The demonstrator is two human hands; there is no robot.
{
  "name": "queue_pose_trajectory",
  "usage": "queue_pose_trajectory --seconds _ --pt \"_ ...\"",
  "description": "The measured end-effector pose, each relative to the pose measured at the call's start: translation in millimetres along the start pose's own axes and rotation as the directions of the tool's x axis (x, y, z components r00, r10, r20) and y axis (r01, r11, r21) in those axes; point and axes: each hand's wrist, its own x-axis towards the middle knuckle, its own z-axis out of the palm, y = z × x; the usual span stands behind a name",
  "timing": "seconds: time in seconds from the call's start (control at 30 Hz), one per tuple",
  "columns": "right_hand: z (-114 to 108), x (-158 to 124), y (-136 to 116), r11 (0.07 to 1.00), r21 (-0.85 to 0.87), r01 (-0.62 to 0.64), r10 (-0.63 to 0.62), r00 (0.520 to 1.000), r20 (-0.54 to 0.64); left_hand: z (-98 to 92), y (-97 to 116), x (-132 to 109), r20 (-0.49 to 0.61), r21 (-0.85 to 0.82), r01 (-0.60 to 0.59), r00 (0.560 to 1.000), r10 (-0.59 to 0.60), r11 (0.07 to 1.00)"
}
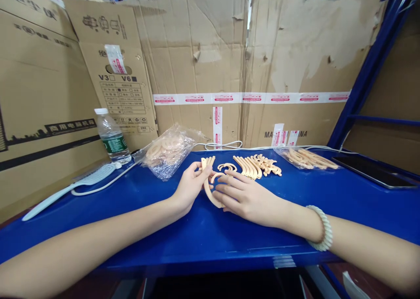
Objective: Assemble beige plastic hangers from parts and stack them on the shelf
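My left hand point(189, 186) is closed on a curved, light wood-coloured piece point(207, 189), its thumb pressed near the upper end. At the lower end of that piece, the fingers of my right hand point(244, 196) are bent round it, partly hiding it. A smaller curved piece point(216, 175) shows between the two hands; what supports it is hidden. Behind them lie more curved pieces point(227, 167) on the blue table point(197, 242). To their right a row of slim curved strips point(247, 167) sits beside a pile of small wooden parts point(267, 164).
A clear plastic bag of ring-like parts point(169, 150) lies at back left, near a water bottle point(113, 137) and a pale hairbrush point(75, 185). At right are a bag of long pieces point(306, 158) and a dark phone or tablet point(374, 171). Cardboard point(197, 58) walls the back.
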Motion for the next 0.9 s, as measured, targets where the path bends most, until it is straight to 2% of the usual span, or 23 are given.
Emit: queue_pose_trajectory --seconds 0.13,0.23,0.33,0.4,0.43,0.47,0.53,0.6,0.63,0.7,0.8,0.9 --pt "-2.6 0.5 2.1 0.999 -0.018 -0.033 0.034 0.999 0.040 2.2 2.8 -2.2 -0.047 -0.040 0.103 0.993 -0.105 0.994" --pt "-3.6 -0.6 4.1 0.997 0.029 -0.068 0.065 0.993 0.094 3.8 4.4 -2.7 -0.051 0.015 0.124 0.991 -0.123 0.992" --pt "-3.0 -3.7 9.6 0.973 0.151 -0.176 0.157 0.979 0.130 1.8 3.5 0.6 -0.101 0.105 0.037 0.994 -0.027 0.994" --pt "-1.8 -6.4 14.4 0.931 0.237 -0.277 0.252 0.959 0.133 -2.3 2.1 4.2 -0.120 0.236 -0.116 0.982 0.147 0.965" --pt "-1.1 -7.7 16.7 0.906 0.273 -0.323 0.298 0.946 0.130 -4.9 1.6 5.8 -0.094 0.341 -0.221 0.959 0.267 0.914" --pt "-0.3 -8.9 18.6 0.882 0.301 -0.362 0.339 0.932 0.127 -7.5 1.6 6.9 -0.027 0.463 -0.335 0.920 0.391 0.821" --pt "1.2 -10.5 21.1 0.844 0.340 -0.415 0.397 0.909 0.123 -11.6 2.5 7.0 0.221 0.658 -0.540 0.805 0.551 0.524" --pt "2.1 -11.0 21.6 0.825 0.359 -0.436 0.425 0.898 0.115 -13.2 4.2 4.5 0.495 0.695 -0.674 0.701 0.514 0.250" --pt "2.3 -11.0 21.1 0.822 0.363 -0.439 0.429 0.896 0.110 -12.9 4.8 2.7 0.581 0.683 -0.708 0.677 0.452 0.181" --pt "2.3 -10.4 19.6 0.823 0.367 -0.433 0.426 0.899 0.103 -11.0 5.5 -0.7 0.649 0.674 -0.723 0.677 0.348 0.148" --pt "2.1 -9.5 17.1 0.825 0.387 -0.412 0.410 0.908 0.091 -7.8 5.7 -3.2 0.646 0.689 -0.699 0.712 0.274 0.193" --pt "2.9 -9.8 15.7 0.838 0.394 -0.377 0.382 0.922 0.070 -6.7 6.2 -2.9 0.653 0.682 -0.687 0.726 0.216 0.250"
